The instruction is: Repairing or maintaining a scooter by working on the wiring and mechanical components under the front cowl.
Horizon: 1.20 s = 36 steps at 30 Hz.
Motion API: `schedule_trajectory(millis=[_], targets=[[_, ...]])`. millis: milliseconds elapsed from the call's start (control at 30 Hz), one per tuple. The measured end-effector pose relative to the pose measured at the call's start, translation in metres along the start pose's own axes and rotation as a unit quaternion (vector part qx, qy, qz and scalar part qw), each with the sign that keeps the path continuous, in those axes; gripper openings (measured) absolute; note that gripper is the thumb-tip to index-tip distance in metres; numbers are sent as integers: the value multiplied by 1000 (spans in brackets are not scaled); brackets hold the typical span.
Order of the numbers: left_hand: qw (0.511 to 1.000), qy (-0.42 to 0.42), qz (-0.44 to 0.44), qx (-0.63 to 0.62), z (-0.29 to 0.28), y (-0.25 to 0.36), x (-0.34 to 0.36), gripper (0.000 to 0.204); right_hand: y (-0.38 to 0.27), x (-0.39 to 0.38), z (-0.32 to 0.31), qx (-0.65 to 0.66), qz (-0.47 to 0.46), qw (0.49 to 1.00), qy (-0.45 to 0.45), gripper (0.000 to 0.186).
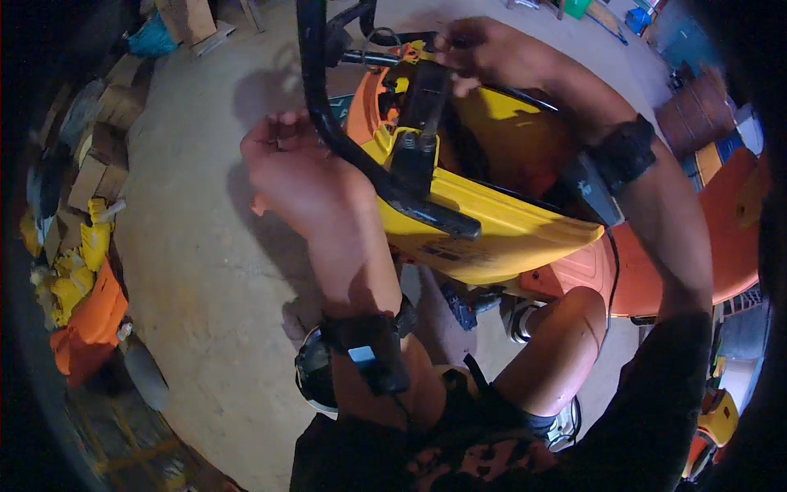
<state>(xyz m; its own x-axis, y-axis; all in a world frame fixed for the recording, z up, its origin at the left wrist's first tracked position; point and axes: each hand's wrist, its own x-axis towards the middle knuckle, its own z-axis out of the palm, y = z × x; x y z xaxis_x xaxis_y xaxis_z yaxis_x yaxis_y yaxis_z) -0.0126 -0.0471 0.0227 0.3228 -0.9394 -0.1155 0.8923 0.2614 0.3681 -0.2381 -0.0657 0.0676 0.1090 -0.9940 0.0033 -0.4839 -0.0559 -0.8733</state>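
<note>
A yellow plastic body (500,215) with orange parts and a black tubular bar (344,139) stands before me. My left hand (287,160) is just left of the bar, beside the orange front part (367,105). Its fingers look loosely bent and apart, with nothing visible in them, though the bar partly covers the view. Across the top, my right hand (474,56) reaches to the far end of the body. Those fingers are bent close together by a black upright bracket (426,98) and a thin wire loop (382,38); whatever they grip is hidden.
Along the left side lie cardboard boxes (102,160), yellow parts (96,238) and an orange panel (92,324). A large orange shell (680,262) and a rusty drum (697,111) stand on the right. My bent knee (566,336) is close under the yellow body.
</note>
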Motion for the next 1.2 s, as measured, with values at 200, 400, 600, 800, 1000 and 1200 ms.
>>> schedule_trajectory(millis=[200, 400, 600, 800, 1000, 1200], targets=[[999, -1, 9, 38, -2, 2, 4, 11, -72, 21, 52, -338, -77, 936, 68, 23], [999, 13, -19, 38, 4, 3, -4, 13, -82, 14, 56, -114, -275, 954, -27, 25], [904, -155, 204, 343, 5, 3, -12, 13, -24, 13, -4, 193, -93, 966, 142, 20], [725, -366, 237, 534, -1, 8, -38, 18, 63, 26, -17, 258, 67, 944, 194, 17], [554, -421, 274, 664, -4, 12, -36, 27, 60, 23, -18, 256, 24, 946, 197, 18], [546, -419, 206, 696, 7, 13, -42, 27, 62, 27, -15, 238, 18, 953, 186, 20]])
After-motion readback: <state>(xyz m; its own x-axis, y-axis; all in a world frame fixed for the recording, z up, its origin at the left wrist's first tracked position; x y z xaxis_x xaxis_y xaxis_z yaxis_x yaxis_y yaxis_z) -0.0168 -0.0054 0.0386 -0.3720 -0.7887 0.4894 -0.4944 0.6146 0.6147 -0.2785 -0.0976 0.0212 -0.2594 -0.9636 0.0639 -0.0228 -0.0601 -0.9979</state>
